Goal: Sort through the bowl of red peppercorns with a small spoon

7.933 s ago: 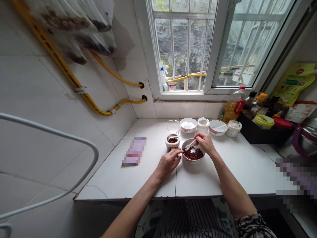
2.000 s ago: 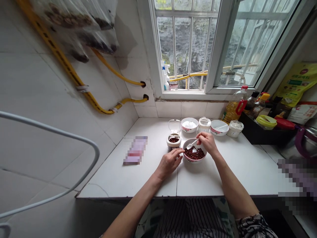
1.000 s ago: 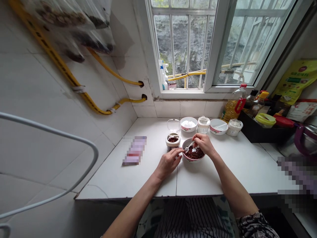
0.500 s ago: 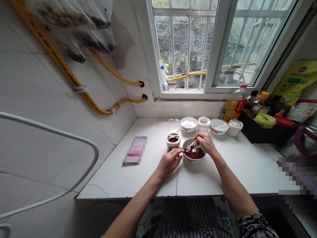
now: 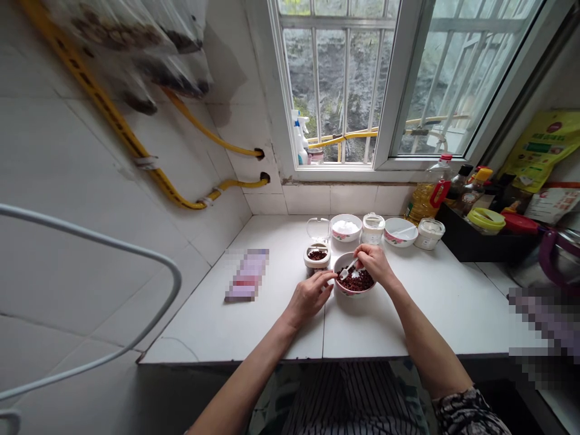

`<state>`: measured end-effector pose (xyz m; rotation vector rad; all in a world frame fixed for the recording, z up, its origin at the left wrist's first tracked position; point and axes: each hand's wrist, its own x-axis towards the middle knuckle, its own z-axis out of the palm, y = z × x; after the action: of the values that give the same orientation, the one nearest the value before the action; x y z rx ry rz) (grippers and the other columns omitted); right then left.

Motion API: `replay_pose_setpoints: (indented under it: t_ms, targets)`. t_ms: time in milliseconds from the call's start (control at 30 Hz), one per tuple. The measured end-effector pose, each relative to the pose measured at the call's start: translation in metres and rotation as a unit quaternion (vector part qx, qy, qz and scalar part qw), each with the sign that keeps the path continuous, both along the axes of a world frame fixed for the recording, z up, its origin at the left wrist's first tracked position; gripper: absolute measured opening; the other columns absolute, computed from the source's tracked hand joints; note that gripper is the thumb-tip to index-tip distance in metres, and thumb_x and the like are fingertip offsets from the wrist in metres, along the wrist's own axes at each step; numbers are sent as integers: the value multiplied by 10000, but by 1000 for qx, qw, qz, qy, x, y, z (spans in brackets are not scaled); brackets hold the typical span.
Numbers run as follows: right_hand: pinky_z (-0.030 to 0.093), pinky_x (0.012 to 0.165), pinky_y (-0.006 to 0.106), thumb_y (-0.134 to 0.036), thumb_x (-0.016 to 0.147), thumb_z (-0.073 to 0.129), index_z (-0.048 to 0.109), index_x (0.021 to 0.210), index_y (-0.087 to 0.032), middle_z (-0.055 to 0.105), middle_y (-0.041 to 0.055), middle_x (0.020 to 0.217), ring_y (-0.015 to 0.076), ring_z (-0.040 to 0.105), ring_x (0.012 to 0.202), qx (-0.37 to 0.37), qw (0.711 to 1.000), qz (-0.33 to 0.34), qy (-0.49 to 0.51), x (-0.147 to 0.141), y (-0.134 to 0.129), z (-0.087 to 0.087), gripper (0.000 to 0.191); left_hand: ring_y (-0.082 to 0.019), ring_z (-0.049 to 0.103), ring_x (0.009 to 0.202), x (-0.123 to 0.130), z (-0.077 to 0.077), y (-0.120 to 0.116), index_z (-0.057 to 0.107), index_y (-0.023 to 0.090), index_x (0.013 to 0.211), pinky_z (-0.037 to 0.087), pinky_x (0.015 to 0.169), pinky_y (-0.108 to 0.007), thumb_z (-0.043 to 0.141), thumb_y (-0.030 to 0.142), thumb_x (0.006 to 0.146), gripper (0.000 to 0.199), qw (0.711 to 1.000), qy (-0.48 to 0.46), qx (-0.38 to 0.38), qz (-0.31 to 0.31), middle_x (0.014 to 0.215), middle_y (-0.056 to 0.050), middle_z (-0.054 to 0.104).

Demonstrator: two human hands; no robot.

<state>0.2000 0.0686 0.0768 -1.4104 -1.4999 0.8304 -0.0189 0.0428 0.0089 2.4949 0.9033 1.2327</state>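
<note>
My right hand (image 5: 372, 261) pinches the handle of a small white spoon (image 5: 347, 271), its scoop down over dried dark red peppercorn-like bits (image 5: 360, 281). They lie in a white bowl (image 5: 354, 294) with a pink floral pattern. At the bowl's left rim is my left hand (image 5: 312, 293), fingertips over the edge and thumb lower against the side. Just behind that hand stands a seasoning jar (image 5: 316, 264) holding the same dark red bits, its clear lid (image 5: 318, 228) flipped up. The jar's lower part is partly hidden by my fingers.
Along the back are a bowl of white powder (image 5: 345, 228), a lidded jar (image 5: 373, 228), a bowl with a white spoon (image 5: 400, 233) and another jar (image 5: 430, 234). An oil bottle (image 5: 428, 193) and black condiment box (image 5: 475, 235) stand right. A blurred purple object (image 5: 248, 275) lies left.
My right hand and the spoon have shifted very slightly within the bowl, the scoop sitting a touch differently over the bits. My left hand keeps its place at the rim.
</note>
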Motion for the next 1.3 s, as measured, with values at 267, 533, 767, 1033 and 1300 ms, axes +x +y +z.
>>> replay_pose_setpoints:
  t_ms: [267, 533, 767, 1033, 1300]
  targets:
    - [457, 529, 244, -242, 635, 468, 608, 611, -210, 597, -26, 433, 145, 557, 451, -10, 998, 16, 57, 2, 2, 0, 146, -111, 682, 694, 0, 0, 0, 610, 215, 1215, 597, 707, -263, 544, 107, 928, 314, 1000, -3, 7, -2, 1181, -91, 685]
    - [474, 532, 260, -280, 604, 481, 617, 622, -204, 605, -20, 445, 137, 535, 441, -4, 994, 12, 109, 6, 5, 3, 157, -114, 686, 704, 0, -1, 1, 600, 217, 1228, 600, 706, -264, 539, 111, 931, 321, 1000, 0, 8, -4, 1189, -94, 683]
    - [526, 653, 318, -309, 724, 513, 598, 741, -211, 674, 4, 562, 183, 636, 572, 60, 990, -18, 130, -7, 3, 10, 131, -143, 705, 779, 1, -1, 2, 616, 220, 1219, 607, 708, -269, 543, 119, 931, 314, 1000, 3, 13, 3, 1156, -91, 698]
    - [464, 895, 396, -153, 918, 440, 601, 908, -230, 761, 38, 782, 211, 679, 752, 322, 928, 86, -165, -43, -8, 7, 179, -192, 719, 963, 2, -2, 2, 605, 206, 1229, 621, 804, -314, 538, 121, 930, 318, 1000, 4, 25, 9, 1165, -99, 699]
    - [445, 919, 396, -173, 885, 459, 624, 841, -235, 713, 11, 685, 227, 652, 737, 328, 917, -28, -225, -4, -8, 13, 182, -170, 729, 878, 1, 1, 0, 603, 209, 1230, 623, 783, -310, 542, 129, 941, 307, 1000, 5, 21, 4, 1170, -98, 699]
